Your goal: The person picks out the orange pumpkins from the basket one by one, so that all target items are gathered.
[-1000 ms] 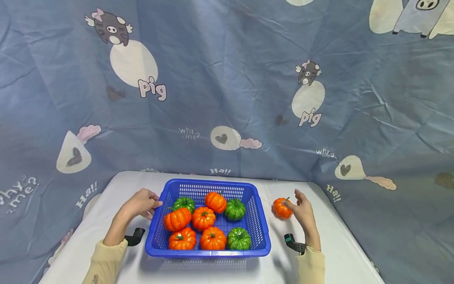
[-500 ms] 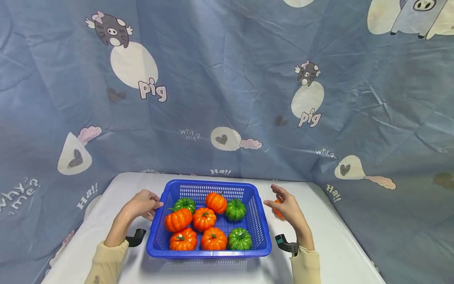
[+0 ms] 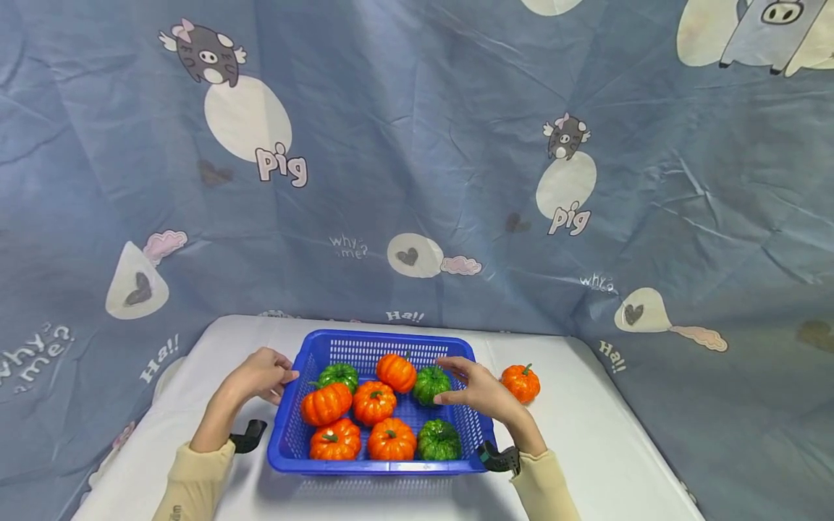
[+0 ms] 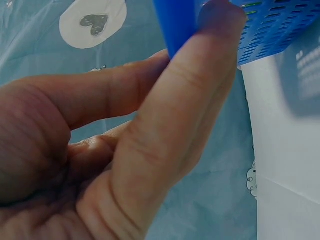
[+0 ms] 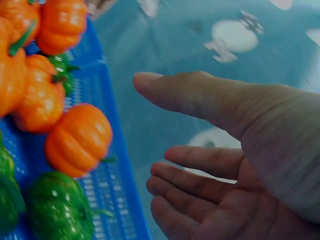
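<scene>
A blue plastic basket (image 3: 381,466) with slotted walls stands on the white table, holding several small orange and green pumpkins. At its left rim, my left hand (image 3: 263,373) pinches the edge; the left wrist view shows thumb and finger on either side of the blue wall (image 4: 177,25). My right hand (image 3: 485,394) is over the basket's right side, fingers and thumb spread apart with nothing between them. Its fingertips are close to a green pumpkin (image 3: 430,384), partly covered in the head view. Orange pumpkins (image 5: 79,140) also appear in the right wrist view.
Outside the basket, to its right, one orange pumpkin (image 3: 521,383) sits on the white tablecloth (image 3: 606,434). A blue curtain (image 3: 417,181) printed with pigs hangs behind and beside the table. A green pumpkin (image 3: 439,440) lies in the basket's front right corner.
My right hand has moved left from beside the lone orange pumpkin to over the basket's right side, uncovering that pumpkin. My left hand and the basket have stayed put.
</scene>
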Motion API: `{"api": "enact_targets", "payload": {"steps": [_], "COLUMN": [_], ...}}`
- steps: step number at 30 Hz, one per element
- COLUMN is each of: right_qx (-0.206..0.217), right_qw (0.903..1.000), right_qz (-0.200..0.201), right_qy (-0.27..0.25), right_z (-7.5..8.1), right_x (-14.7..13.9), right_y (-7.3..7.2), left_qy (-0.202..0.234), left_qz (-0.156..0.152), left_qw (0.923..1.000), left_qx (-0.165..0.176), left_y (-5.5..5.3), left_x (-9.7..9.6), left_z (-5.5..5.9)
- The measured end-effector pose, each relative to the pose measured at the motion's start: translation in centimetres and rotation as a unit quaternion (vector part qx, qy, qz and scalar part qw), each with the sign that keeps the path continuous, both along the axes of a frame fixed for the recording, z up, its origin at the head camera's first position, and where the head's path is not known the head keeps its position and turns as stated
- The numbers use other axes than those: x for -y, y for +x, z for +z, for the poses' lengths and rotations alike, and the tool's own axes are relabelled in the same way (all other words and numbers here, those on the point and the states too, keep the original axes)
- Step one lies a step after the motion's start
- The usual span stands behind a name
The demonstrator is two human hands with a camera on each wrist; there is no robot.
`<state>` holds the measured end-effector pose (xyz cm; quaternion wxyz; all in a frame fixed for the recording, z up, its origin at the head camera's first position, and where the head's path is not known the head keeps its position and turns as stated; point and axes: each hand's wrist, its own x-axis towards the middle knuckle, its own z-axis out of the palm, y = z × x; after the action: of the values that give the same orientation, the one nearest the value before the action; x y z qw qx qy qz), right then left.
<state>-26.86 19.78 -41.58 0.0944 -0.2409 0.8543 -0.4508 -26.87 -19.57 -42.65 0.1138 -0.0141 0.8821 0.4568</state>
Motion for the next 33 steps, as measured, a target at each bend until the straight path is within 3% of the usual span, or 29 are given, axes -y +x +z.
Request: {"api": "enact_targets", "payload": {"steps": [5, 15, 25, 33], "right_qx": [0.007, 0.051, 0.072, 0.083], "right_qw": [0.9970, 0.9848, 0.9578, 0.9420], "right_qz": [0.061, 0.114, 0.173, 0.204], "right_qy": [0.047, 0.120, 0.218, 0.254], "right_z": [-0.4, -1.2, -2.2, -2.1], "right_x": [1.7, 4.3, 6.0, 7.2], "right_y": [-0.5, -0.8, -1.2, -1.3], "left_qy": [-0.004, -0.004, -0.010, -0.007], "left_qz": [0.000, 0.001, 0.005, 0.003], "left_qw": [1.0000, 0.9999, 0.9999, 0.9999], "left_qx": [0.005, 0.010, 0.010, 0.008], "left_y": [0.0, -0.2, -0.1, 0.1], "left_x": [0.0, 0.0, 0.0, -0.1], "left_z": [0.1, 0.0, 0.1, 0.1]}}
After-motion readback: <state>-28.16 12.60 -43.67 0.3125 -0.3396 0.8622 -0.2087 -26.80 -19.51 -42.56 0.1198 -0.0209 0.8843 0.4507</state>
